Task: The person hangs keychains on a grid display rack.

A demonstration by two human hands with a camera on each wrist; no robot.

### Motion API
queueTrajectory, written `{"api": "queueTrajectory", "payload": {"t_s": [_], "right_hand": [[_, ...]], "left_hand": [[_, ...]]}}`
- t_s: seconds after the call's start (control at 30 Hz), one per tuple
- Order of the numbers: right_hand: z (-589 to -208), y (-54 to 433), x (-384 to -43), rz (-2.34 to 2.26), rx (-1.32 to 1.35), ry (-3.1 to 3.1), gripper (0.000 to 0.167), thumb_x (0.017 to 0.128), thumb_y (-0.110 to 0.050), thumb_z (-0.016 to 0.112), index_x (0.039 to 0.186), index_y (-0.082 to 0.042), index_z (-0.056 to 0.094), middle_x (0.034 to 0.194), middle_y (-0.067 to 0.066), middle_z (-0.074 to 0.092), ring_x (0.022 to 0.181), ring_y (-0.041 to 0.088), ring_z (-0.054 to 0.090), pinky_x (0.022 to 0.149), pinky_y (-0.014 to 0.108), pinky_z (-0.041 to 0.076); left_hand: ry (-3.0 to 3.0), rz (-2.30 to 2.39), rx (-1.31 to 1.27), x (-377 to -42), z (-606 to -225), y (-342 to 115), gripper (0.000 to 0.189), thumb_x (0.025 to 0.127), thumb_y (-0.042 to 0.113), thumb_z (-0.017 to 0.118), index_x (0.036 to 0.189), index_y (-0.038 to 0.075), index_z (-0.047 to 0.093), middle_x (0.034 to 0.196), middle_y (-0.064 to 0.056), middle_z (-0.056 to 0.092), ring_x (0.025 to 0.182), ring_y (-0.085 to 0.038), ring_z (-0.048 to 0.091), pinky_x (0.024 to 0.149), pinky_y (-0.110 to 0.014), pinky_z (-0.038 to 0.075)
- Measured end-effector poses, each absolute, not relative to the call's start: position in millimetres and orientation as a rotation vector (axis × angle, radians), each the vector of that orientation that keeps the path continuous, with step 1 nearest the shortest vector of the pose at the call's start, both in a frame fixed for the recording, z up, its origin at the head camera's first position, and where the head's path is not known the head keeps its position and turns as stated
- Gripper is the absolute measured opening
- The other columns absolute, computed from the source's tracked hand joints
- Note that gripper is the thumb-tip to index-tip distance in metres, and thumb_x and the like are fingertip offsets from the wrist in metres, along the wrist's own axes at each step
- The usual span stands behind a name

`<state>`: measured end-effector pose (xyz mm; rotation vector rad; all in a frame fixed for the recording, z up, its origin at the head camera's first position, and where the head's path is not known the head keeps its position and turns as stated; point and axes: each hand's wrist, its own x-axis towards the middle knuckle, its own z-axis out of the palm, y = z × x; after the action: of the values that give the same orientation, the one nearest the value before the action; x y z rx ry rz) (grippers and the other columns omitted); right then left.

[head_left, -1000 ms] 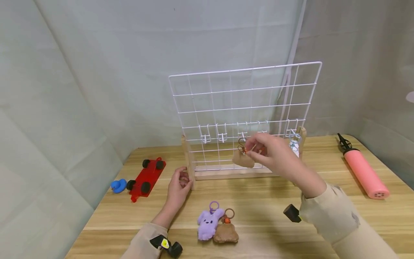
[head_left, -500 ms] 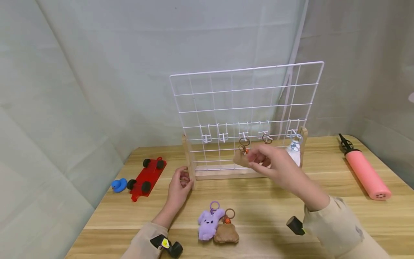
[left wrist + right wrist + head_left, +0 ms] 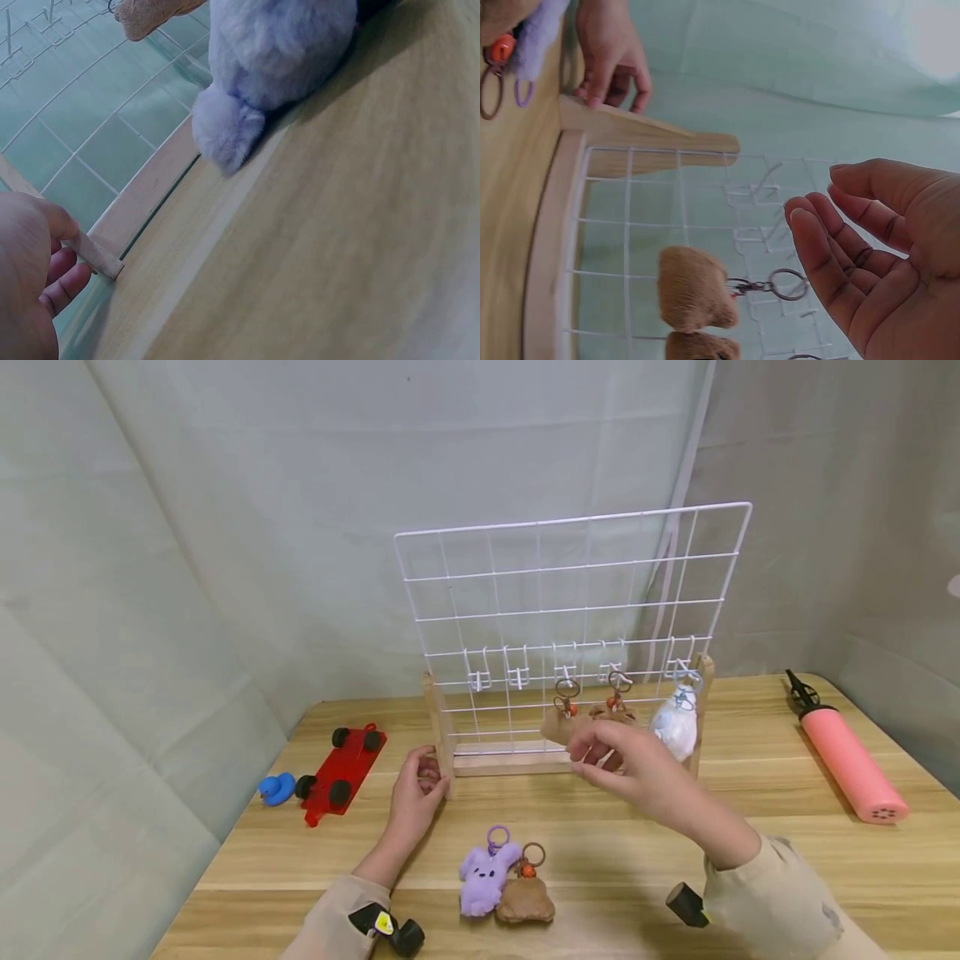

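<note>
Item: right grip (image 3: 633,764), fingers loosely curved, thumb spread from them, nothing pinched. I have it before the hung brown plush keychains; contact with them I cannot tell.

Item: left grip (image 3: 412,797), pinching the near end of the left foot of the wooden stand (image 3: 510,766).

Item: white wire grid (image 3: 537,523), upright in the stand, bearing a row of five hooks.

Hung: brown plush keychain (image 3: 558,727) at the middle hook; second brown plush keychain (image 3: 613,714) at the next hook to the right; white plush keychain (image 3: 675,733) at the far right hook.

Loose on the bench (image 3: 315,881), in front of the stand: purple plush keychain (image 3: 482,883), and one more brown keychain (image 3: 525,902) touching its right side, rings pointing toward the grid.

Sundries: to my left, blue duck (image 3: 277,788) beside red toy car (image 3: 348,772), wheels up; to my right, pink pump (image 3: 851,764) with black nozzle, lying flat.
</note>
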<state>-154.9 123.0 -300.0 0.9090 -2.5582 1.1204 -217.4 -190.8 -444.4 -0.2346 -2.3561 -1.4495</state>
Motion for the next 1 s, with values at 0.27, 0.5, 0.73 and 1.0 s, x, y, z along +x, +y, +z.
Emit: {"api": "queueTrajectory", "payload": {"t_s": [0.27, 0.5, 0.73, 1.0], "right_hand": [[-320, 118, -156, 1.133, 0.957, -2.585, 0.012, 0.086, -0.007, 0.068, 0.096, -0.013, 0.064, 0.09, -0.001, 0.067, 0.078, 0.004, 0.062, 0.064, 0.022, 0.053], [-338, 114, -159, 1.188, 0.97, -2.617, 0.012, 0.087, -0.007, 0.067, 0.097, -0.01, 0.063, 0.09, 0.001, 0.067, 0.078, 0.003, 0.06, 0.064, 0.022, 0.052], [-354, 107, -162, 1.185, 1.007, -2.63, 0.01, 0.086, -0.007, 0.069, 0.093, -0.011, 0.063, 0.086, -0.001, 0.065, 0.077, 0.002, 0.059, 0.063, 0.02, 0.052], [-371, 100, -164, 1.242, 1.023, -2.648, 0.011, 0.085, -0.007, 0.069, 0.093, -0.007, 0.063, 0.086, 0.003, 0.066, 0.077, 0.004, 0.06, 0.063, 0.019, 0.052]], "left_hand": [[-2.343, -1.435, -0.238, -218, -443, -191, 0.047, 0.081, -0.011, 0.066, 0.124, -0.002, 0.049, 0.101, -0.021, 0.059, 0.086, -0.026, 0.058, 0.067, -0.016, 0.049], [-2.351, -1.425, -0.247, -217, -444, -191, 0.047, 0.081, -0.011, 0.066, 0.123, -0.003, 0.049, 0.101, -0.021, 0.059, 0.085, -0.024, 0.058, 0.067, -0.016, 0.05], [-2.346, -1.446, -0.238, -218, -444, -191, 0.046, 0.081, -0.012, 0.065, 0.123, -0.004, 0.049, 0.101, -0.021, 0.059, 0.086, -0.025, 0.058, 0.067, -0.016, 0.049], [-2.337, -1.454, -0.255, -218, -444, -191, 0.047, 0.081, -0.011, 0.066, 0.124, -0.003, 0.048, 0.102, -0.021, 0.059, 0.087, -0.029, 0.059, 0.067, -0.016, 0.049]]}}
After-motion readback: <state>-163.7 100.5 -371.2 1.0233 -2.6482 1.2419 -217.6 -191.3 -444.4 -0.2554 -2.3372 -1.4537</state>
